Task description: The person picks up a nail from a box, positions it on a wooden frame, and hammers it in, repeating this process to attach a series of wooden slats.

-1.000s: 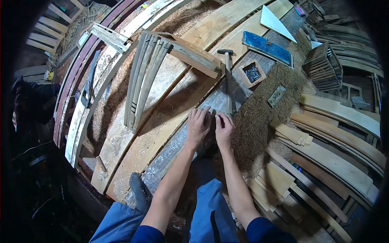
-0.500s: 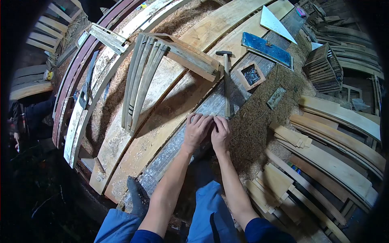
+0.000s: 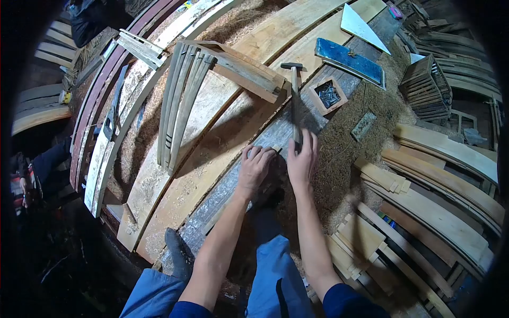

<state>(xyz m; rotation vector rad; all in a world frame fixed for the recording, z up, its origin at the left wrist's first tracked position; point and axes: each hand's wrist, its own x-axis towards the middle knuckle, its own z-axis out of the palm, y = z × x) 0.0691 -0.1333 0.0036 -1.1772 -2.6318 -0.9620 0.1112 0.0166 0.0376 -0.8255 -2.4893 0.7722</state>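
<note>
My left hand (image 3: pixel 255 168) is closed on a narrow wooden strip (image 3: pixel 216 218) at the near edge of the grey, worn bench plank (image 3: pixel 196 230). One end of the strip shows just past my fingertips, and my hand and forearm hide most of its length. At the lower end of a hammer (image 3: pixel 295 106), my right hand (image 3: pixel 302 161) has its thumb and fingers apart on either side of the handle. The hammer lies along the plank with its head away from me. Beside it, a square wooden box (image 3: pixel 328 97) holds several nails.
A slatted wooden frame (image 3: pixel 183 106) stands on the wide boards beyond my hands. A blue board (image 3: pixel 350 61) and a white triangular piece (image 3: pixel 363 29) lie farther along. Stacked planks (image 3: pixel 424 206) fill the right side. A handsaw (image 3: pixel 111 119) rests at the left. Another person (image 3: pixel 32 180) is at far left.
My right hand has left its place beside my left hand, moved right and up to the hammer handle, and its fingers have spread. My left hand stays with the strip.
</note>
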